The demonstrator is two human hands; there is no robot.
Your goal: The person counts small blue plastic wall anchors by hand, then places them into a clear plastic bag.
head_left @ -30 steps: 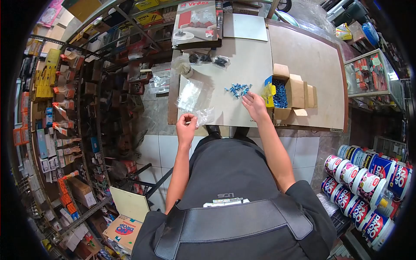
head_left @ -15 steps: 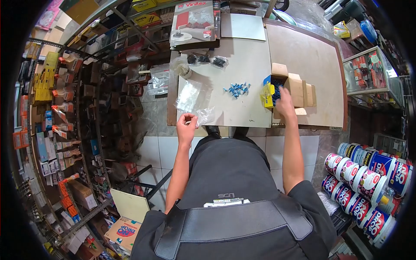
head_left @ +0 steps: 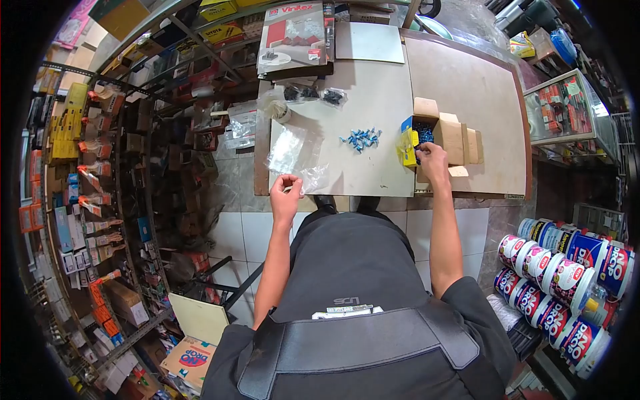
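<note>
My left hand (head_left: 287,193) is at the table's front edge, its fingers closed in a pinch on a clear plastic bag (head_left: 312,179). At the right, a yellow and blue cardboard box (head_left: 408,148) lies with its flaps spread, full of small dark blue pieces (head_left: 424,131). My right hand (head_left: 435,163) is at the near end of this box, fingers curled together over its contents; what they hold is hidden. Between the hands lies a loose pile of small blue pieces (head_left: 362,139), too small to name exactly.
More clear plastic (head_left: 287,148) lies on the table (head_left: 373,87) at the left, near a small tub (head_left: 280,112) and bags of black parts (head_left: 313,93). A Vinilex box (head_left: 293,40) stands behind. Paint pails (head_left: 567,283) are stacked to the right; loaded shelves (head_left: 120,200) stand left.
My right hand has drawn back slightly toward me, from over the box's blue pieces to its near end, with fingers curled. My left hand stays at the plastic bag.
</note>
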